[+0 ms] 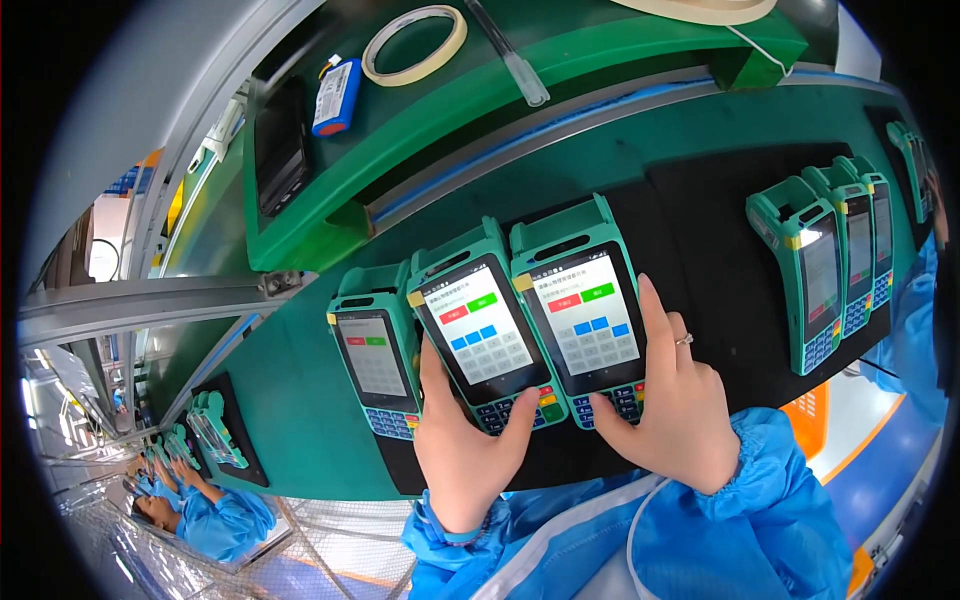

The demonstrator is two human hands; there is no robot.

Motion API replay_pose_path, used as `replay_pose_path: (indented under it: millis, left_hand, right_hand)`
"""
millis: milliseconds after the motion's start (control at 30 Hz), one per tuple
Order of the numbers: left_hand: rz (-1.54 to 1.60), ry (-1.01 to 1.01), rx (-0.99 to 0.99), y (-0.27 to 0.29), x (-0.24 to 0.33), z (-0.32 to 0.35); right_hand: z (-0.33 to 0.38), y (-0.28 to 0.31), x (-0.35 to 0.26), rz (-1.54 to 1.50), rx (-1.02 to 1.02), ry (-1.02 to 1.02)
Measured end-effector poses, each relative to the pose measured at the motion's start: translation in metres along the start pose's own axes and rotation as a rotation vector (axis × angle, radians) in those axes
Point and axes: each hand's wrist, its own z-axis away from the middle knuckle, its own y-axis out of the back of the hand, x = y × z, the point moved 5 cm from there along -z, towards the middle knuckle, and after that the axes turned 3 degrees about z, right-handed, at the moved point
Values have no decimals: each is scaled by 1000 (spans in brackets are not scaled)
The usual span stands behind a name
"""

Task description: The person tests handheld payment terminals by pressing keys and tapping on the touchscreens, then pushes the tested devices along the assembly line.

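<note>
Three green handheld payment terminals lie side by side, screens lit and keypads toward me. My left hand (463, 450) grips the middle payment terminal (485, 340), its thumb over the keypad's right side and a finger along the left edge. Around the right payment terminal (588, 300) is my right hand (682, 405), thumb at the keypad's left and index finger stretched along the right edge. The left payment terminal (370, 352) has a dimmer screen and lies untouched beside my left hand. Both held screens show red, green and blue blocks. The lower fingers are partly hidden.
A black mat (715, 290) lies under the terminals on the green bench (285, 430). More terminals (820, 270) stand at right. A raised green shelf (420, 130) holds a tape roll (415, 45), a blue battery pack (337, 97) and a black device (281, 150). Co-workers (215, 520) sit far left.
</note>
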Motion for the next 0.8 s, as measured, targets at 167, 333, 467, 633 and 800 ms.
replay_pose_path:
  millis: [167, 333, 467, 633, 800]
  left_hand:
    - [153, 157, -96, 4, 3, -2]
    - [327, 190, -201, 12, -4, 8]
    - [382, 244, -299, 11, -6, 6]
    - [412, 240, -327, 17, -12, 16]
    - [279, 224, -361, 16, -14, 19]
  right_hand:
    - [1, 0, 2, 41, 41, -7]
    - [4, 0, 1, 9, 68, 22]
    - [0, -1, 8, -34, 45, -4]
    - [6, 14, 19, -360, -230, 47]
    - [6, 19, 21, -446, -366, 1]
